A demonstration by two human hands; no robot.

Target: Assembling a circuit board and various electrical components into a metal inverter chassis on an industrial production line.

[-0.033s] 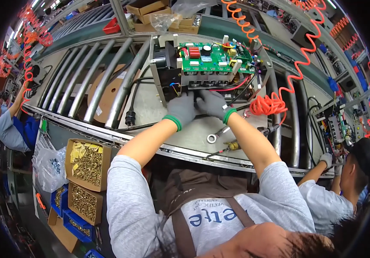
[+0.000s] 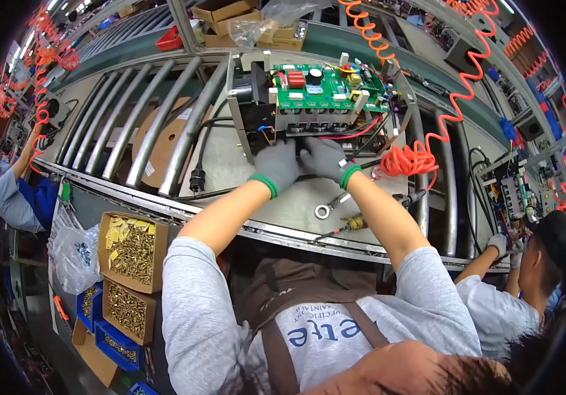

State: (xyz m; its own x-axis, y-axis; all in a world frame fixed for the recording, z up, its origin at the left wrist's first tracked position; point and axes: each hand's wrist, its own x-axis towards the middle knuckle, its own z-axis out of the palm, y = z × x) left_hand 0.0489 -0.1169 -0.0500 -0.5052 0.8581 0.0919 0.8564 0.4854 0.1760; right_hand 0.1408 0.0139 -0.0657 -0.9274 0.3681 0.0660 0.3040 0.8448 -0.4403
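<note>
In front of me stands an open metal chassis (image 2: 239, 125) with a green circuit board (image 2: 327, 97) on top and black and red cables at its front. Both my hands wear grey gloves with green cuffs. My left hand (image 2: 277, 164) and my right hand (image 2: 323, 160) are close together at the chassis's lower front, fingers curled in around a small dark part that I cannot make out. The fingertips are partly hidden. Nearer to me, by my right forearm, lie a ring-ended wrench (image 2: 323, 211) and a yellowish tool (image 2: 356, 224) with a cord.
Metal rollers (image 2: 154, 125) run left of the chassis, with a black plug (image 2: 197, 180) beside them. A coiled orange air hose (image 2: 408, 160) lies to the right. Boxes of brass screws (image 2: 133, 253) stand at lower left. A co-worker (image 2: 503, 296) works at the right.
</note>
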